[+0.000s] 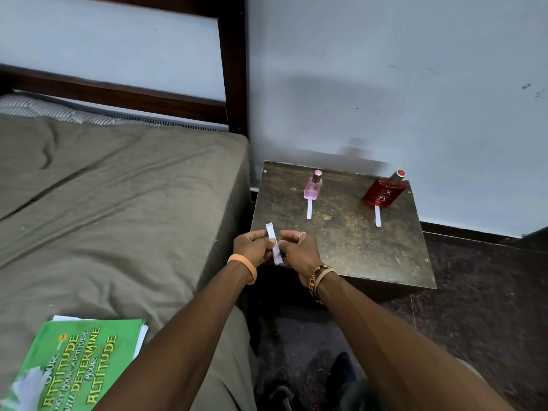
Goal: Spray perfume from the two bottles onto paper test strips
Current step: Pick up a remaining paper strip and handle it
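Two grips on one paper strip [274, 247]: left hand [252, 247] and right hand [299, 250] both pinch it mid-length, above the front edge of the surface [341, 247]. Looks flimsy and weightless, so I'd hold one end and leave the rest free for spray.

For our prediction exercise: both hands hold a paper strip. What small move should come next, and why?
Probably free the right hand and reach for the pink bottle: the left hand also pinches the strip, and no bottle is held yet.
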Available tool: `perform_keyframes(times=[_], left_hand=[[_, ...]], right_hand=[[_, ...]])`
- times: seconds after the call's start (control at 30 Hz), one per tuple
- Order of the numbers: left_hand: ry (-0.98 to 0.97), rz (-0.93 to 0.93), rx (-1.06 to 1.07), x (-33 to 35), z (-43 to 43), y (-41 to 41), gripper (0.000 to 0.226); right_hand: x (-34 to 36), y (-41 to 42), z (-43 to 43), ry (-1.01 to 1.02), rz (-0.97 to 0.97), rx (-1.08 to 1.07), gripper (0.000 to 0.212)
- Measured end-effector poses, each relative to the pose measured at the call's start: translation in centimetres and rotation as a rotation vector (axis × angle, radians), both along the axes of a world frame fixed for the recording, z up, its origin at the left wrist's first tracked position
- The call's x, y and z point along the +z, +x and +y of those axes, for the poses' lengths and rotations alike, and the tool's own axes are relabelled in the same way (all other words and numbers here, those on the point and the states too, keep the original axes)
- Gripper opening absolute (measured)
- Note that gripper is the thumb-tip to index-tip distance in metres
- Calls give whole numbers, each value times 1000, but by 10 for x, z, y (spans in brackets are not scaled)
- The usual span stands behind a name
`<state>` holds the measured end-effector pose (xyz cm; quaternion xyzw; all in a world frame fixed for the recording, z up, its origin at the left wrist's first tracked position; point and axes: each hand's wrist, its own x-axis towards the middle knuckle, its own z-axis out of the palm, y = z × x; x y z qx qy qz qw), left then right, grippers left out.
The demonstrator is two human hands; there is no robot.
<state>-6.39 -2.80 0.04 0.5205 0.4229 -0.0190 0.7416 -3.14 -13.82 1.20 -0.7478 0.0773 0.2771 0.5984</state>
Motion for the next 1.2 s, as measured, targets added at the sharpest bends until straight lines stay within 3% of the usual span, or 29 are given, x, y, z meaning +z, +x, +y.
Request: perform_keyframes(times=[0.1,0.2,0.3,0.4,0.87,1.2], left_hand=[[-27,-29,-11,18,-4,-1,24],[-26,-63,-33,34,-12,-2,23],[-52,-94,-63,46,-21,-2,22],[-78,-115,-78,59,-33,-2,21],[-94,-130,-227,108,-96,-4,16],[-50,-148,-304,111,-150,12,17]], right_hand=[[12,-1,-6,31,-20,11,13],[25,-2,-16,48,-58,19,10],[37,-1,-28,-4,-132,17,29],[50,-2,-44,12,-162,14,34],[91,-17,-117,40,-268,-56,15],[102,-14,-174,88,-250,-161,18]])
